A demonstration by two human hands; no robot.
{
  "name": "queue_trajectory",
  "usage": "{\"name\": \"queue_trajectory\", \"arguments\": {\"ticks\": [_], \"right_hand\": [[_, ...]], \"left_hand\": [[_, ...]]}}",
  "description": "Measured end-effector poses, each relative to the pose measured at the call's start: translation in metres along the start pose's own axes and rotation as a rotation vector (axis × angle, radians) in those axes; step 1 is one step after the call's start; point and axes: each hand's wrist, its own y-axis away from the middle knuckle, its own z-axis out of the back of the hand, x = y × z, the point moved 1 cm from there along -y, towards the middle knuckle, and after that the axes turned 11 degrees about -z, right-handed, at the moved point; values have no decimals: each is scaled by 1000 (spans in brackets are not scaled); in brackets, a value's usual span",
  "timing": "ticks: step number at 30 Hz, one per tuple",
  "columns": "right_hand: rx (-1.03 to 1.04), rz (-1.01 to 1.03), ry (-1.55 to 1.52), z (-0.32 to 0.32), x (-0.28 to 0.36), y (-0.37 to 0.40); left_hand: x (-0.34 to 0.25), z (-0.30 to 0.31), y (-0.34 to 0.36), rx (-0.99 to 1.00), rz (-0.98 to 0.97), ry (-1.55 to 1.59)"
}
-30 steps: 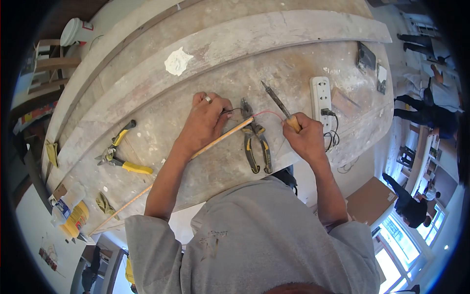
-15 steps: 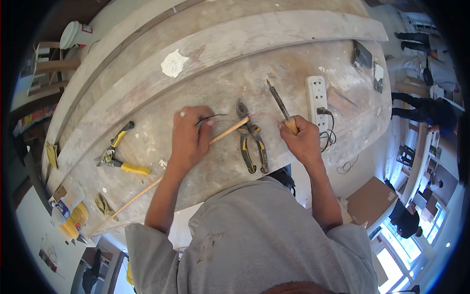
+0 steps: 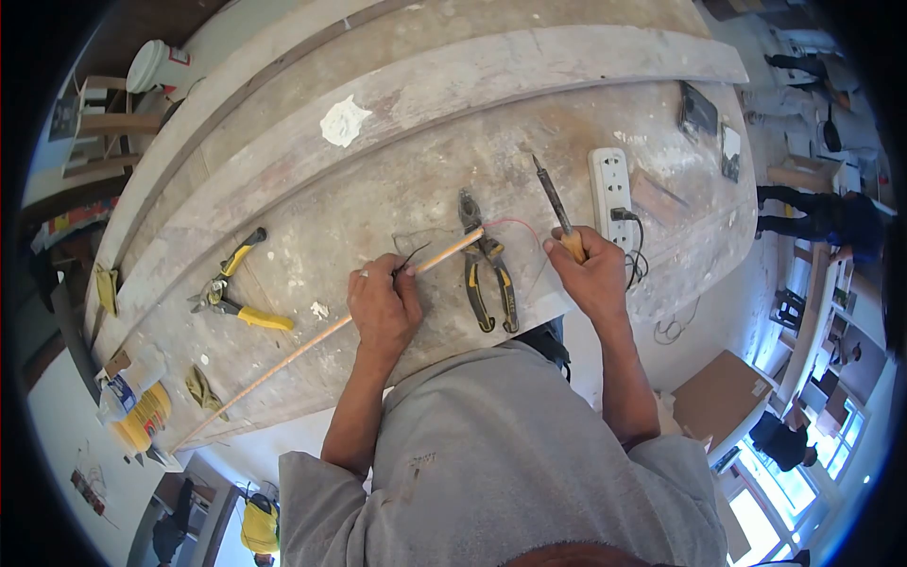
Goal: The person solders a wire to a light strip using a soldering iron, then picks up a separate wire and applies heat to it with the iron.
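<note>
My left hand is closed in a pinch on a short black wire, right beside a narrow orange-yellow strip that looks like an LED strip. That strip runs diagonally across the tabletop, and its far end lies over black-and-yellow pliers. A thin red wire curves from this end toward my right hand. My right hand is wrapped round the wooden handle of a soldering iron, whose tip points up and away from me.
Yellow-handled snips lie at the left. A white power strip with a black plug sits right of the iron. Long curved boards cross the far side of the table. People are off to the right.
My left hand has come down and right, close along the strip, with the black wire still pinched. The soldering iron has shifted slightly right with my right hand.
</note>
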Motion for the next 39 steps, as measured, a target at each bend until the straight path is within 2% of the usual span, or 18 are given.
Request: {"name": "queue_trajectory", "arguments": {"ticks": [3,9,12,13,16,18,19,22,24,25,27,29,30,32,34,36,37,39], "right_hand": [[34,-82,8,2,-4,5],[92,-6,45,13,1,9],[95,162,108,32,9,2],[97,161,108,40,12,-2],[195,287,202,65,28,-16],[197,306,254,79,41,-21],[201,326,306,84,47,-21],[256,241,340,92,60,-22],[256,283,327,90,58,-23],[254,327,311,88,55,-22],[245,317,271,83,48,-22],[233,309,230,72,36,-19],[202,206,163,62,28,-17],[167,102,95,44,21,-15],[276,-150,-21,26,19,-17],[290,-141,-52,12,17,-20],[308,-132,-81,6,14,-22],[304,-72,-69,-1,6,-31]], "left_hand": [[0,-1,2,24,0,-3],[-5,11,-13,-59,52,42],[6,21,-49,-56,1,422],[12,21,-59,-55,2,421],[21,20,-87,107,-118,561],[23,21,-99,339,-229,554],[29,18,-103,341,-229,555],[47,12,-104,503,-256,679],[57,11,-101,420,89,1103],[61,14,-103,421,93,1103],[68,22,-111,228,187,1290],[72,27,-122,250,196,1354],[71,28,-125,270,203,1418],[67,29,-127,366,294,1355],[56,28,-125,466,382,1286],[34,29,-114,547,220,683],[23,29,-107,551,217,681],[3,28,-96,508,-91,321]]}}
